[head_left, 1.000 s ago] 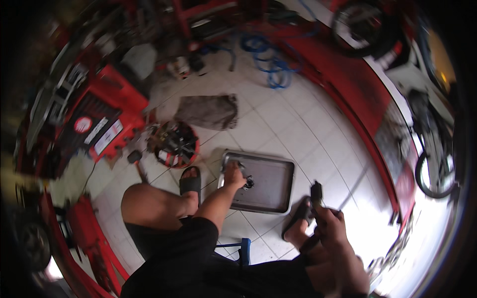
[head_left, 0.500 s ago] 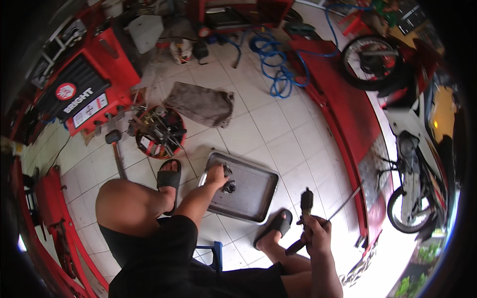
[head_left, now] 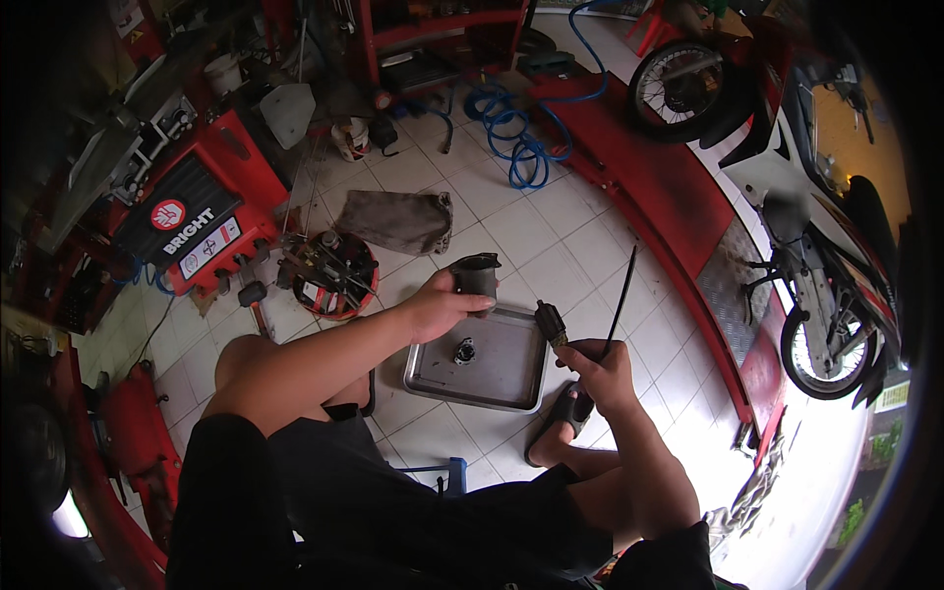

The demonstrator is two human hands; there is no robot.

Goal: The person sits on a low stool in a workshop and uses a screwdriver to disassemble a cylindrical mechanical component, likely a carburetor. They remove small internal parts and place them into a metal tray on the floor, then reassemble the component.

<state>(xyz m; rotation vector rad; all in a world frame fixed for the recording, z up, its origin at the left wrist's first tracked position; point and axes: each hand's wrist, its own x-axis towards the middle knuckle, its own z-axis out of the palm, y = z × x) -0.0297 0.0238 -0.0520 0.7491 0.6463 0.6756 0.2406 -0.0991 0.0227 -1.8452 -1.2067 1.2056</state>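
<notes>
In my left hand (head_left: 450, 307) is a dark, hollow metal cylinder (head_left: 476, 278) with a flared rim, raised over the far edge of the metal tray (head_left: 492, 390). My fingers wrap around its side. A small round metal part (head_left: 464, 351) lies on the tray's floor. My right hand (head_left: 600, 374), to the right of the tray, is closed around a dark tool (head_left: 551, 323) with a thick, brass-banded end pointing toward the cylinder. From the same hand a thin dark rod (head_left: 623, 295) sticks up; how it joins the tool is hidden by my fingers.
Beyond the tray lies a grey cloth (head_left: 393, 220), beside a round red tub (head_left: 369, 280) filled with tools. A hammer (head_left: 254, 300) is left of it. Coiled blue hose (head_left: 521, 147) lies near a red ramp (head_left: 649, 147); motorcycles stand at right. A blue stool (head_left: 455, 477) is near me.
My left hand has risen from the tray and now holds the metal cylinder up. My right hand has moved up and left, turning the tool toward it; the rod now points upward. The view has shifted.
</notes>
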